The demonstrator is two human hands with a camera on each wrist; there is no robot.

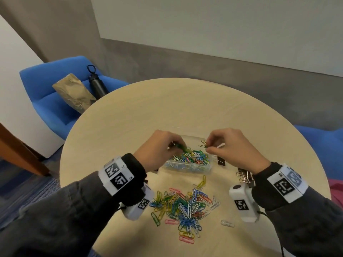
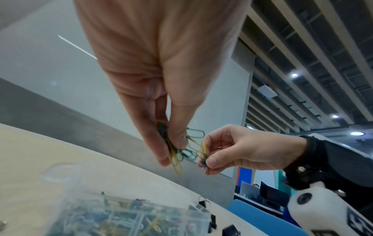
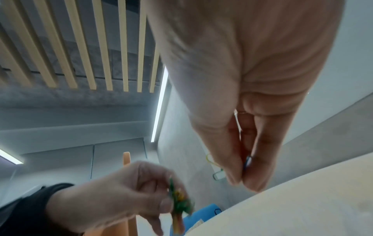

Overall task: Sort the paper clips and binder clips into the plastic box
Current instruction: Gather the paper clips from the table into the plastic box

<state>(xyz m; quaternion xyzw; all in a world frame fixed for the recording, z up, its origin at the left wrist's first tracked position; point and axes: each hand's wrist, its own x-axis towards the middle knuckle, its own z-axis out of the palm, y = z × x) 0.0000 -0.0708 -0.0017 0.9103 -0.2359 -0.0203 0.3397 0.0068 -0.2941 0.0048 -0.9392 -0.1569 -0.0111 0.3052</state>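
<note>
Green-yellow paper clips (image 2: 177,153) pinched in left hand (image 1: 157,147); a few, seemingly tangled, in right hand (image 1: 232,147).

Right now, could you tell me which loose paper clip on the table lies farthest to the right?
The white clip, lying alone right of the pile, near the right wrist camera.

I see both hands raised over the clear plastic box (image 1: 187,165). Left hand (image 1: 157,149) pinches a green bunch of clips (image 1: 182,147); right hand (image 1: 233,147) pinches a few yellow-green clips (image 1: 203,144). Loose paper clips (image 1: 183,204) piled on round table (image 1: 130,115). Black binder clip (image 1: 220,161) just right of box.
</note>
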